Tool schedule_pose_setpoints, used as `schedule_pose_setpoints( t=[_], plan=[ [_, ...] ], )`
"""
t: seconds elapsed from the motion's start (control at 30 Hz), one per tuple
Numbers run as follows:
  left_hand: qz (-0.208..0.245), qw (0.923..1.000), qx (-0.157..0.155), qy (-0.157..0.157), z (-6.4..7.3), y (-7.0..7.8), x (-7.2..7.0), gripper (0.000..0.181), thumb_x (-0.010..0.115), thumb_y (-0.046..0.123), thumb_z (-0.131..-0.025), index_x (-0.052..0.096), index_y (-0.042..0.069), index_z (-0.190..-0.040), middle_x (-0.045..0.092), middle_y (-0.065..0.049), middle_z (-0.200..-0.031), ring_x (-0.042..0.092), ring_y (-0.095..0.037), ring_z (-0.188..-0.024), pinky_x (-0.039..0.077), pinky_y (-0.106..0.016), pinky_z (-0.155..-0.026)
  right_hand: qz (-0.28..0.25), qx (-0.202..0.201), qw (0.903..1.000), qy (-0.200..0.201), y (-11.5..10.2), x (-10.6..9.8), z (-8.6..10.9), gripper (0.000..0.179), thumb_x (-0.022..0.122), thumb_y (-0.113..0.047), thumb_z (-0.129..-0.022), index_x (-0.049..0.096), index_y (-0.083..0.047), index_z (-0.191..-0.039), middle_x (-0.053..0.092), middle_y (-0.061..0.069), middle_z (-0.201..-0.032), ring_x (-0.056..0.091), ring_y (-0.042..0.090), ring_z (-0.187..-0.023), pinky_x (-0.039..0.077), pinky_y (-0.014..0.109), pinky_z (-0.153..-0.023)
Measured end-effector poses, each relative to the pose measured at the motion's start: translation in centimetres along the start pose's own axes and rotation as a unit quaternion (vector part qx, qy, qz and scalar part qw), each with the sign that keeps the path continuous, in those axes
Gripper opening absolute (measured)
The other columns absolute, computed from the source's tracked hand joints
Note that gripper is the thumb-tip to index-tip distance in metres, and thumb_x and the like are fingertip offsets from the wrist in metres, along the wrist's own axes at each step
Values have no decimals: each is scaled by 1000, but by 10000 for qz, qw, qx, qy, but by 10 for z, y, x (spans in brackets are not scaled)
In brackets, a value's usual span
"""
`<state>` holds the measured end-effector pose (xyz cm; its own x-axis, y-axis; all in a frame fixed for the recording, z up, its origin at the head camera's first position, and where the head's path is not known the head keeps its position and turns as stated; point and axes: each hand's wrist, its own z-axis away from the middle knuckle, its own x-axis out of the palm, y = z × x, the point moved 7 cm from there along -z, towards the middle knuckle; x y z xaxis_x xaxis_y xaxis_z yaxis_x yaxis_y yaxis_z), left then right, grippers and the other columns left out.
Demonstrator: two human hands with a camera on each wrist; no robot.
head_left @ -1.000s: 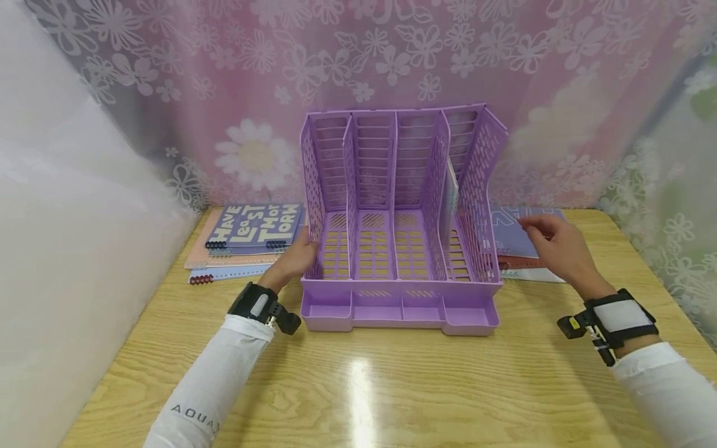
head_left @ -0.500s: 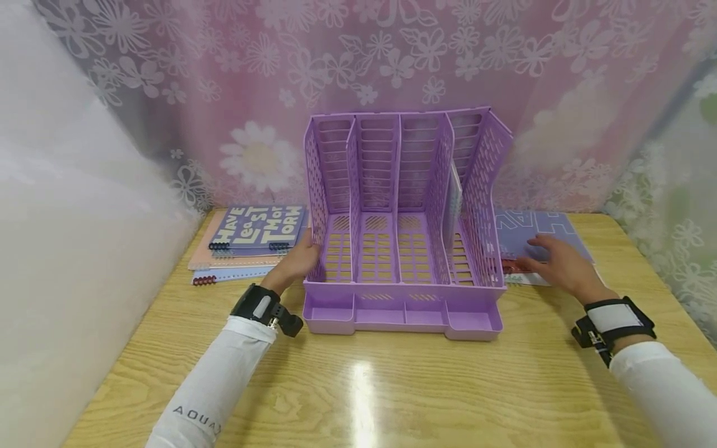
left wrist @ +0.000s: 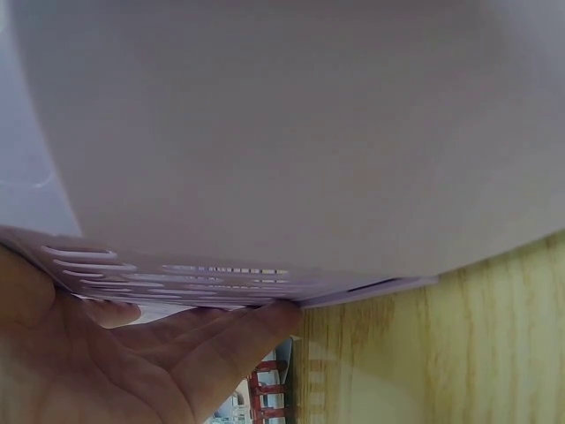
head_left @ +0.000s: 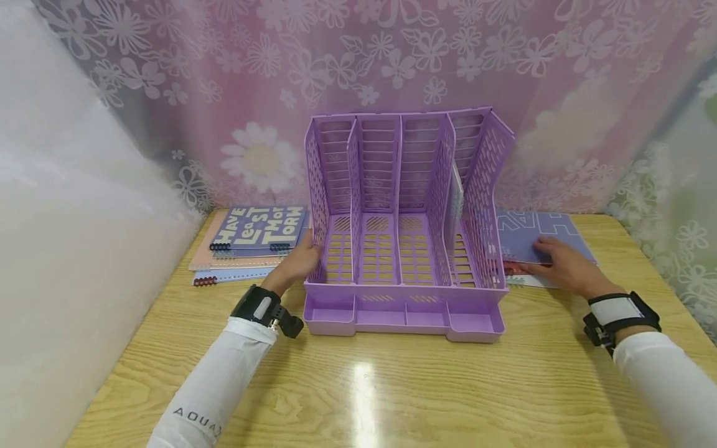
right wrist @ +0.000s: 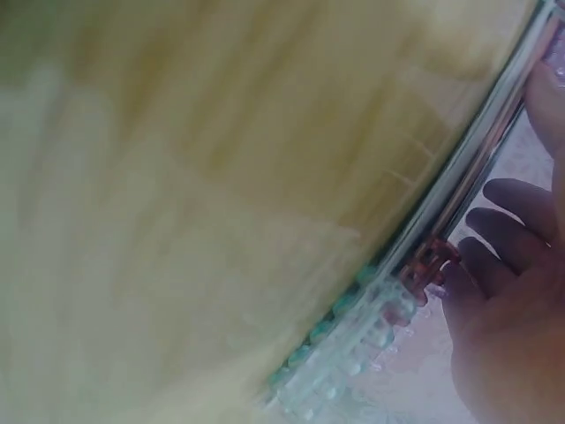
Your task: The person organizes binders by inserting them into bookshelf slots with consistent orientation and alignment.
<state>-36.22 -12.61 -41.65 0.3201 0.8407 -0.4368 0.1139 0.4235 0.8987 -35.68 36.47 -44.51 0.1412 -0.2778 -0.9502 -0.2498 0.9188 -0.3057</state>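
Head looks forward and down. Nearer, left wrist shares its purple slatted plastic organizer [head_left: 373, 289]; right wrist, blue-topped spiral notebooks [head_left: 521, 241].

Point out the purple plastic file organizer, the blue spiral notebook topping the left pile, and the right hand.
Purple plastic file organizer [head_left: 402, 292], head view: front wall.
Blue spiral notebook [head_left: 259, 227], head view: lettered front cover.
Right hand [head_left: 570, 266], head view: back of hand.

The left notebook [head_left: 260, 227] reads "HAVE LeaST TMor TORW"; the right notebook [head_left: 539, 231] shows large outlined capitals, partly covered; the left sleeve [head_left: 218, 376] reads "AQUA", its last letter unclear.
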Motion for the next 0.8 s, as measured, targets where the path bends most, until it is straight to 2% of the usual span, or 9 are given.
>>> schedule_pose_setpoints(
  t=[0.13,0.3,0.5,0.57,0.63,0.73,0.8],
  plan=[
    [-18,10000,-41,-35,1,0,1,42,23,5,-99,17,-7,-140,39,-35,-131,37,-45,-126,22,-50,-110,192,-16,9995,-230,2,-1,-3,76,59,-41,-93,37,19,-134,30,41,-137,28,57,-125,27,64,-100],
    [36,9999,-116,-108,2,1,1,43,23,8,-101,15,-3,-142,36,-33,-135,35,-44,-128,21,-51,-110,632,-213,9976,-182,3,-5,-6,73,61,-43,-92,43,16,-133,40,38,-132,39,55,-119,34,63,-95],
    [232,9993,108,-261,1,3,2,41,21,6,-101,20,-2,-141,41,-32,-131,43,-45,-121,26,-51,-108,855,-281,9959,-48,8,-7,-9,74,62,-48,-90,49,13,-130,47,36,-128,46,54,-113,39,63,-90],
    [204,9993,133,-290,6,13,2,42,21,5,-101,19,-3,-142,40,-32,-132,43,-44,-121,26,-50,-108,902,-354,9953,21,8,-7,-9,70,64,-45,-89,51,12,-128,49,35,-125,49,53,-111,41,62,-88],
    [198,9993,159,-272,6,13,3,43,22,4,-100,19,-3,-142,40,-32,-132,43,-44,-122,26,-50,-109,950,-435,9945,75,7,-8,-10,66,65,-41,-90,53,11,-127,52,35,-123,51,52,-109,42,62,-86],
    [104,9996,196,-186,7,14,1,45,22,5,-100,17,-1,-144,37,-31,-135,39,-43,-125,23,-49,-110,1135,-694,9910,157,3,-9,-10,56,66,-33,-91,56,11,-124,56,33,-118,55,50,-103,45,60,-82],
    [94,9996,230,-117,1,5,1,47,23,6,-100,16,0,-146,36,-30,-136,38,-44,-126,22,-50,-110,1229,-899,9881,229,-1,-10,-9,51,66,-29,-91,58,10,-122,59,32,-114,57,49,-100,46,59,-81]
  ],
)
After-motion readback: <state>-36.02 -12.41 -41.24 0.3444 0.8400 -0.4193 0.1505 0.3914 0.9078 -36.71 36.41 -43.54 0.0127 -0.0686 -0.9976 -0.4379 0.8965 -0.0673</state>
